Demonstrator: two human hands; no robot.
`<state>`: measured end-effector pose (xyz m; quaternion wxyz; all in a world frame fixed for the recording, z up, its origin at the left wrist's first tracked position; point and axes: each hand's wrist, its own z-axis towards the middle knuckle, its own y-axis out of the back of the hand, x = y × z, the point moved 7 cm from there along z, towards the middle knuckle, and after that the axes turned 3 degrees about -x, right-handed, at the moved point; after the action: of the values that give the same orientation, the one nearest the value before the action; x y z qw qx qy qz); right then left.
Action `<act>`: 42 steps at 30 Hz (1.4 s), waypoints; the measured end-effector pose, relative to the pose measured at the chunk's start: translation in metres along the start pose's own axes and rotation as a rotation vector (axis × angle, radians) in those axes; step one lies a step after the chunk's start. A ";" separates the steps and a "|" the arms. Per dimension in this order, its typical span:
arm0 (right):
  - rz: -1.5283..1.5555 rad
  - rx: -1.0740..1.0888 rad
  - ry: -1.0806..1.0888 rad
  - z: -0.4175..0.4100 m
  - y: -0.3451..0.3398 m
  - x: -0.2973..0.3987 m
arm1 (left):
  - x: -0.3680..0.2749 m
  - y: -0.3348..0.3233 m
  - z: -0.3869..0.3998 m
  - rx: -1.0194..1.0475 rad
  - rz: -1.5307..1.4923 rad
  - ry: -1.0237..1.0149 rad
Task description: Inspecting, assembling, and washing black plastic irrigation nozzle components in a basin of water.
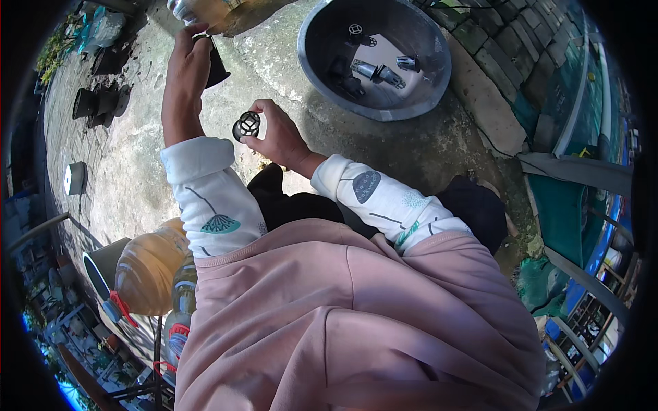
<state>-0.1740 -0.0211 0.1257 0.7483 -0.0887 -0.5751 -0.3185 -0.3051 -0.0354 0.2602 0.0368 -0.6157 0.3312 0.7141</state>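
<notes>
My left hand (190,67) is raised at the upper left, its fingers closed on the rim of a black plastic pot (216,62) that hangs tilted beside the palm. Lower and further right, my right hand (277,131) holds a small dark slotted net cup (247,125) between thumb and fingers, its round, patterned end facing up. To the right of both hands stands a large grey tub (374,114). Inside it, several similar slotted cups (406,63) lie on and around a pale flat piece (385,51); some are in shadow.
Black pots (85,103) stand on the paving at the left. Large bottles of amber liquid (149,272) and a bucket (95,262) are at my lower left, with another large bottle (205,15) beyond my left hand. Stacked tiles (493,41) border the right.
</notes>
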 end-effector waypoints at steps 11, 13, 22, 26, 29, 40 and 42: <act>-0.580 -0.397 -0.142 0.053 0.177 -0.038 | 0.004 -0.100 0.000 0.348 -0.364 -0.094; -0.204 -0.315 -0.173 0.066 0.196 -0.019 | -0.001 -0.118 0.001 0.294 -0.403 -0.182; -0.056 -0.013 -0.270 0.049 0.231 0.028 | -0.023 -0.174 -0.015 0.238 -0.529 -0.185; -0.029 -0.049 -0.259 0.034 0.233 0.020 | -0.024 -0.184 -0.017 0.253 -0.450 -0.319; -0.016 -0.056 -0.165 0.034 0.237 0.018 | -0.024 -0.189 -0.018 0.318 -0.495 -0.252; -0.165 -0.112 -0.166 0.028 0.230 0.018 | -0.022 -0.192 -0.025 0.360 -0.496 -0.278; -0.214 -0.127 -0.148 0.030 0.230 0.024 | -0.026 -0.190 -0.026 0.349 -0.465 -0.336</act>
<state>-0.0619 0.1646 0.2110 0.6585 -0.0974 -0.6136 -0.4248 -0.1894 0.1078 0.2019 0.3579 -0.5327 0.2883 0.7107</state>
